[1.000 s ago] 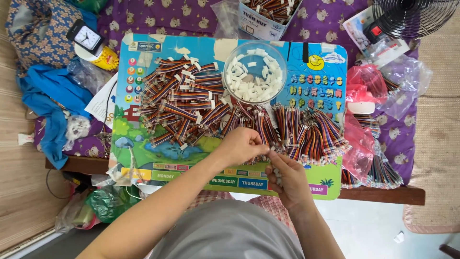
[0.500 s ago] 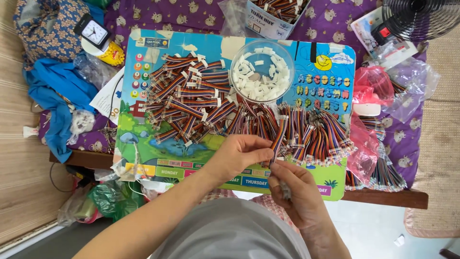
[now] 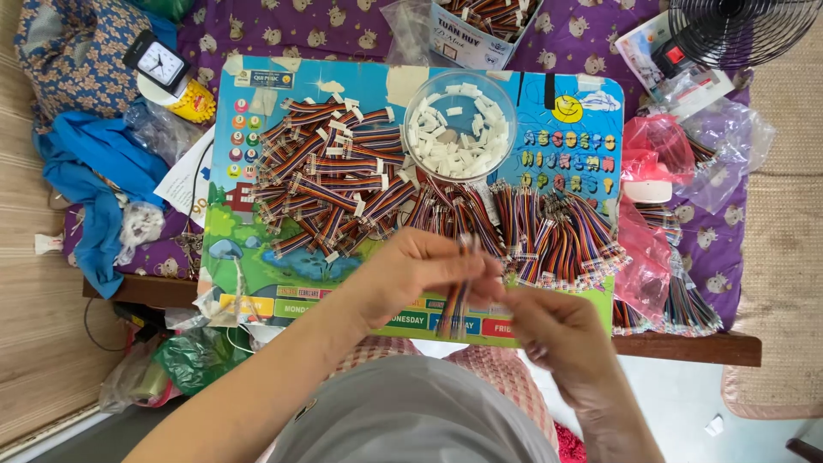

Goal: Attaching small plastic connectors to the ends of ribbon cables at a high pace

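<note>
My left hand pinches the top of a short multicoloured ribbon cable that hangs down over the near edge of a colourful picture board. Just below and to the right, my right hand has its fingers curled near the cable's lower end; whether it holds anything is hidden. A heap of ribbon cables with white connectors lies on the board's left half. Bare-ended cables are piled on the right. A clear round bowl of small white connectors stands at the back.
A small clock and blue cloth lie at the left. A box of cables sits at the back, a black fan at the back right. Pink and clear plastic bags and more cable bundles crowd the right edge.
My hands have come back from the cable pile toward me, lifting out one ribbon cable, now held upright between them.
</note>
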